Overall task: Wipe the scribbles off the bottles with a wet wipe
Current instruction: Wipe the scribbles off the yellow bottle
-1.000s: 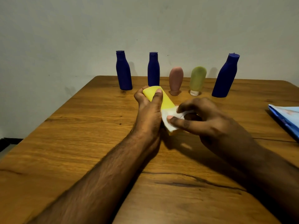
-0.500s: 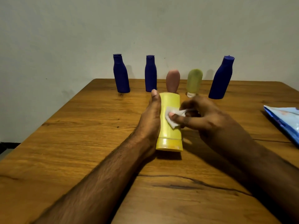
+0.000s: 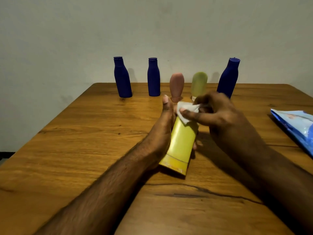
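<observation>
A wooden table [image 3: 71, 158] with pronounced grain fills the lower two-thirds of the frame; a dark crack [image 3: 208, 192] runs through its surface at lower centre. A plain pale wall [image 3: 152, 31] occupies the upper part. A dark strip of floor [image 3: 6, 155] shows at the left edge.

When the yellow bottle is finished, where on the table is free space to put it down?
Bare wood lies left of the left hand, out to the table edge, and between the two forearms. The back is crowded: blue bottles, pink bottle, green bottle. The blue packet takes the right edge.
</observation>
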